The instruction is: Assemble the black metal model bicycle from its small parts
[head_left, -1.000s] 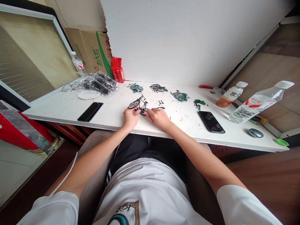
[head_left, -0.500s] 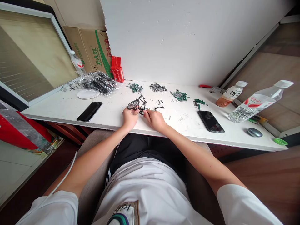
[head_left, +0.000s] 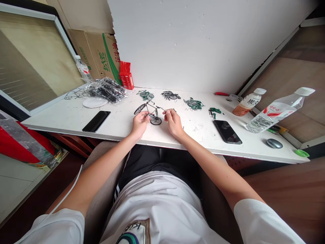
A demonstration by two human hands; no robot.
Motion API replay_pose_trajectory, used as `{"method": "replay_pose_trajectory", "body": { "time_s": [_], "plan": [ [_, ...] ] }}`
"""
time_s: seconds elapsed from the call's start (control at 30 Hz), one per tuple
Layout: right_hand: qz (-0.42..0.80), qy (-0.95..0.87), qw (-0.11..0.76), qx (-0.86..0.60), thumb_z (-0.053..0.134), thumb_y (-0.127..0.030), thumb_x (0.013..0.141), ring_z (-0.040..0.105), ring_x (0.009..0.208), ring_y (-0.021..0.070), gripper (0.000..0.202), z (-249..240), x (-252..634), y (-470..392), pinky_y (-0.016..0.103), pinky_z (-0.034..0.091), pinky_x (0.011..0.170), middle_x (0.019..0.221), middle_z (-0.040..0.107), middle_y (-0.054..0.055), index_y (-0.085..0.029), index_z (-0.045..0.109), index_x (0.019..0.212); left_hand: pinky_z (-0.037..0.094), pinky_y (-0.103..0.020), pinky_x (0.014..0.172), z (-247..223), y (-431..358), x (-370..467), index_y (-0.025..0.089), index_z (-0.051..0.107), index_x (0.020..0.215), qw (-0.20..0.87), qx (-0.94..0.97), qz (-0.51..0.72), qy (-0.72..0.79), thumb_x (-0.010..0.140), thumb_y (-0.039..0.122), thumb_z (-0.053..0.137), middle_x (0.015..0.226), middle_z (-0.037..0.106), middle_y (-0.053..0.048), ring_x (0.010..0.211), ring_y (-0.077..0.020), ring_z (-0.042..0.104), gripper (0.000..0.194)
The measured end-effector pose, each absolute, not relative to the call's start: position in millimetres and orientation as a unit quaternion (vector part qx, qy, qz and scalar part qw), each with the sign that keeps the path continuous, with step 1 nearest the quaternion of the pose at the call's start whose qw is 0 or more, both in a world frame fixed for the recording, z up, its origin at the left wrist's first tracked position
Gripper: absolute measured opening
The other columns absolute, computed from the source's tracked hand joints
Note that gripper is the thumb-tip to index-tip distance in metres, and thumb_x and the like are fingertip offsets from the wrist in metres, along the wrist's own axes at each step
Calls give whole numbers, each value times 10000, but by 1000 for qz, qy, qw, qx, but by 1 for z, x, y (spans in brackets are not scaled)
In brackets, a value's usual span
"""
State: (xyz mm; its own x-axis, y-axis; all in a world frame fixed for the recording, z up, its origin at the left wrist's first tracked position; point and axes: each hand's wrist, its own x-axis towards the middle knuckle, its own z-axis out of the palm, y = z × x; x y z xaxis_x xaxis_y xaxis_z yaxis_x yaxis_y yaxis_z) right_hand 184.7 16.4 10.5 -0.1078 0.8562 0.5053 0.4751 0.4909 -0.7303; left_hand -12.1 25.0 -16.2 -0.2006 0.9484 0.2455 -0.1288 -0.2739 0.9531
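Observation:
Over the front of the white table, my left hand (head_left: pixel 140 124) pinches a small black model bicycle (head_left: pixel 155 119) by its frame. The bicycle has two thin spoked wheels, one to the upper left and one at the lower right. My right hand (head_left: pixel 173 122) is a little to its right, thumb and forefinger pressed together near a thin dark part that points toward the bicycle's seat. What exactly those fingers hold is too small to make out. Behind the hands lie green model pieces (head_left: pixel 145 95), black pieces (head_left: pixel 171 95) and a second green cluster (head_left: pixel 194 103).
A black phone (head_left: pixel 96 121) lies left and another phone (head_left: pixel 228 131) right. Bagged black parts (head_left: pixel 106 90), a white disc (head_left: pixel 94 102) and a red box (head_left: pixel 126 75) stand back left. Two bottles, one brown (head_left: pixel 247 103) and one clear (head_left: pixel 275 113), and a grey oval object (head_left: pixel 274 143) are at right.
My right hand has moved away from the bicycle, slightly right and up. The bicycle is now more exposed, its lower wheel in full view. The small dark pieces near my right hand are now mostly covered.

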Motion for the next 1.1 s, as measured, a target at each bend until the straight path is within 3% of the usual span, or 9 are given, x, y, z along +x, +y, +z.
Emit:
{"method": "replay_pose_trajectory", "body": {
  "time_s": [0.2, 0.37, 0.5, 0.67, 0.83, 1.1],
  "plan": [
    [210, -692, 507, -469, 326, -614, 1140, 704, 914, 224, 526, 4, 182, 23, 339, 532, 864, 954, 739, 83, -198, 648, 1153, 612, -305, 847, -15, 26, -17, 165, 721, 1159, 471, 457, 631, 415, 905, 290, 805, 1104, 783, -109, 860, -140, 726, 295],
    [170, -693, 471, -518, 425, -494, 1132, 724, 1003, 271, 377, 7, 183, 19, 387, 524, 888, 936, 787, 96, -197, 622, 1254, 613, -280, 811, -17, 28, -12, 161, 736, 1187, 446, 432, 655, 430, 947, 381, 795, 1071, 782, -102, 839, -135, 710, 331],
    [78, -717, 437, -538, 513, -384, 1099, 636, 1232, 328, 241, 10, 182, 15, 494, 462, 1066, 1022, 796, 130, -216, 685, 1116, 625, -289, 801, -19, 29, -10, 149, 725, 1188, 409, 413, 677, 452, 962, 453, 789, 1070, 777, -110, 844, -148, 704, 385],
    [38, -757, 353, -549, 638, -354, 1013, 522, 1289, 407, 176, 7, 178, 10, 567, 451, 1039, 1127, 764, 165, -223, 736, 949, 619, -293, 821, -22, 30, -11, 156, 697, 1209, 375, 424, 677, 471, 971, 530, 758, 1063, 754, -105, 913, -173, 710, 447],
    [-28, -781, 302, -546, 639, -306, 993, 486, 1285, 430, 164, 1, 175, 8, 573, 445, 1013, 1154, 729, 206, -194, 748, 942, 601, -284, 816, -24, 29, -9, 158, 680, 1232, 353, 436, 677, 477, 977, 575, 730, 1115, 733, -117, 957, -182, 701, 491],
    [-44, -787, 287, -544, 590, -307, 1043, 506, 1290, 396, 217, 6, 170, 3, 506, 446, 1023, 1257, 709, 184, -181, 722, 1160, 582, -300, 795, -21, 25, -7, 165, 681, 1257, 359, 456, 665, 469, 971, 593, 734, 1175, 733, -136, 991, -207, 692, 517]
  ]
}}
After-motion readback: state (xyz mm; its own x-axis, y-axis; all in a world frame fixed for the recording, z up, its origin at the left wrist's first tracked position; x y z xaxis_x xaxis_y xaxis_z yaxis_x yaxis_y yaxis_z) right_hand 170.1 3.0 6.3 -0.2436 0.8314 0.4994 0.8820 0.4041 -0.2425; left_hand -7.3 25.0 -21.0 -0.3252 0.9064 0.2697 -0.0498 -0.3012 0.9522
